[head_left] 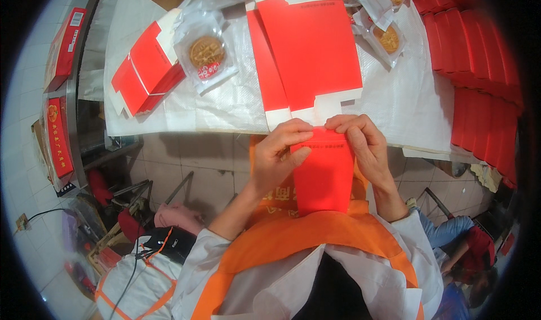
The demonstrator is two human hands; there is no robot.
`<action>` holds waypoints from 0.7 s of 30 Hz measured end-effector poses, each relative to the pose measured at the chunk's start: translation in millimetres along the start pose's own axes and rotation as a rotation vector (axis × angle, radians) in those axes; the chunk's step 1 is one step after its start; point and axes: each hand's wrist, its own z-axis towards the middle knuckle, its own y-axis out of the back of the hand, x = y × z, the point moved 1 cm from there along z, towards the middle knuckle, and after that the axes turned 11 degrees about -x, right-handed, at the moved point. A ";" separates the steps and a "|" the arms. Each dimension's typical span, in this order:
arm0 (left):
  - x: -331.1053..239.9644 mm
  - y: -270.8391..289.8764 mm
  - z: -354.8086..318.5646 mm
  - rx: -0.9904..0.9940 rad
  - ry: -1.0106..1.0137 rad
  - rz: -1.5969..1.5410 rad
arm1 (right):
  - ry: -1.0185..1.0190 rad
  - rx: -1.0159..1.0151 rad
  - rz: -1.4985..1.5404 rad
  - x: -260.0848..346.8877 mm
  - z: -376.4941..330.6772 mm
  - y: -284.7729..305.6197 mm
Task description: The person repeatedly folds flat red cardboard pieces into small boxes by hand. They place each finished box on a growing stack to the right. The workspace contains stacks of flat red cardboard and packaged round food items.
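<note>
A small red paper box point(321, 179) stands upright against my orange apron, just off the table's near edge. My left hand point(282, 151) pinches its top left corner between thumb and fingers. At the top right corner my right hand point(363, 145) is closed on the same box, fingertips bent over its upper edge. Right beyond my hands lie flat red box blanks point(315, 49) with white flaps, overlapping one another. To their left is a strapped bundle of folded red blanks point(141, 72). A round golden pastry point(206, 52) in a clear wrapper rests between the bundle and the blanks.
White sheeting point(231, 106) covers the table. More wrapped pastries point(387, 38) lie at the far right, beside rows of stacked red boxes point(473, 55). A metal shelf edge with red packages point(65, 49) runs along the left. Another person point(468, 241) sits at lower right.
</note>
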 end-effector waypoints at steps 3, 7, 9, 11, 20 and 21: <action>8.4 2.0 -0.9 0.018 -0.027 -0.020 | 0.120 0.073 -0.083 -8.1 -0.9 3.7; 1.2 1.0 5.6 0.079 0.073 0.109 | 0.140 0.126 -0.161 -8.1 1.8 6.6; -4.5 -1.8 20.1 0.205 0.041 0.209 | 0.172 0.226 -0.160 3.5 5.2 7.5; -27.1 -3.9 36.3 0.383 0.246 0.339 | 0.191 0.364 -0.108 13.8 12.4 12.2; -68.3 33.4 80.2 -0.386 0.203 -0.057 | 0.728 -0.376 -1.171 -12.8 144.6 107.3; -67.3 32.9 78.9 -0.436 0.194 -0.034 | 0.724 -0.372 -1.265 -12.9 150.7 102.0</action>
